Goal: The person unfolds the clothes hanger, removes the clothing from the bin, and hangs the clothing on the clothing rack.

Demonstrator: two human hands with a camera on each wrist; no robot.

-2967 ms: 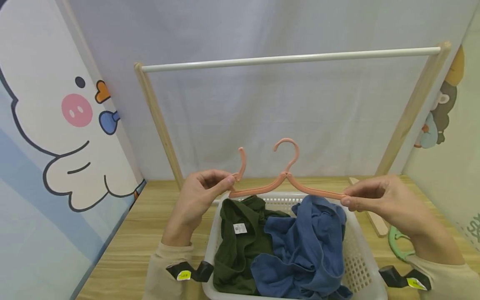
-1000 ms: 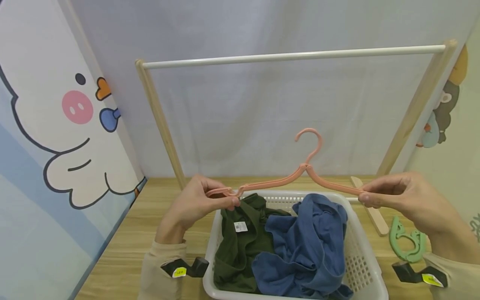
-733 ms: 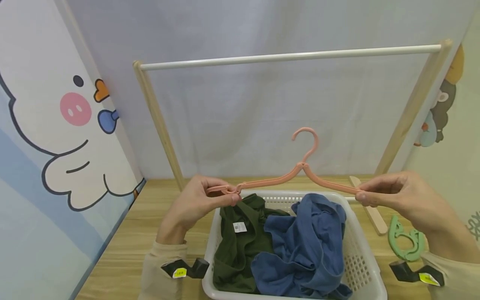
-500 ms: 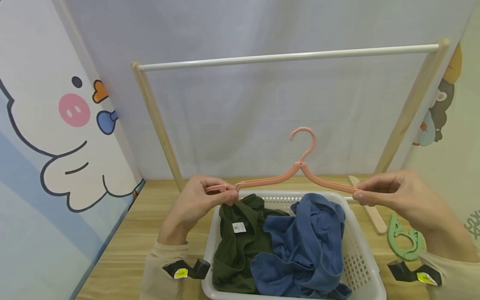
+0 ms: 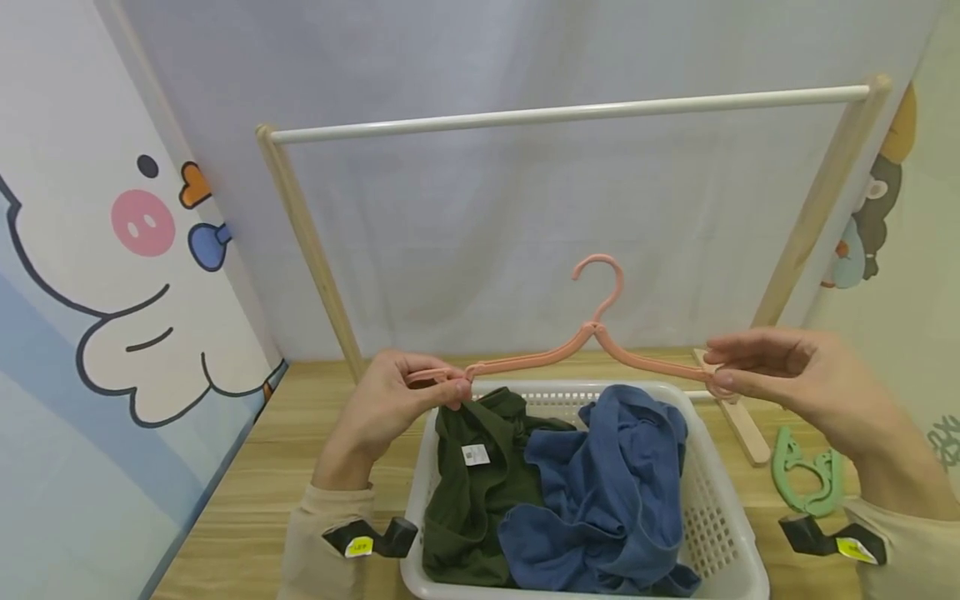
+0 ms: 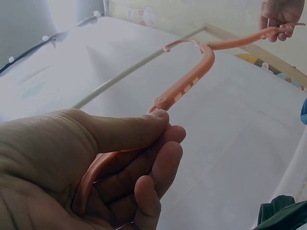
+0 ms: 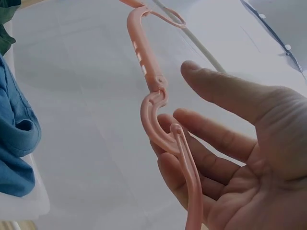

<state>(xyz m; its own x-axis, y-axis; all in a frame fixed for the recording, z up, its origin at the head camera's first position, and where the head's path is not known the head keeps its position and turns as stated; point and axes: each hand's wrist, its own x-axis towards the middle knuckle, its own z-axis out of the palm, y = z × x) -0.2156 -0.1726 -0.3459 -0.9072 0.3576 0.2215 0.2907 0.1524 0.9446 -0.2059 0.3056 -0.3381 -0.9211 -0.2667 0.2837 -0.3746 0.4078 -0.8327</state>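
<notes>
Well, closest by, two yellow stickers (image 5: 359, 547) sit at the wrists, their print too small to read. Between the forearms stands one white basket (image 5: 711, 529) holding two garments, one green (image 5: 468, 517), one blue (image 5: 622, 492); the green one's white tag (image 5: 475, 454) is illegible too. Above it, one pink hanger (image 5: 594, 330) spans the hands: the left hand (image 5: 390, 408) pinches one end, while the right hand (image 5: 817, 387) has lifted its thumb away, the other end against loose fingers. Three seconds ago the left end piece stuck upward; now it lies inside the left hand. Near the right forearm lies one green plastic piece (image 5: 783, 479). Beyond both hands rises one rack with a white rail (image 5: 570, 114).
</notes>
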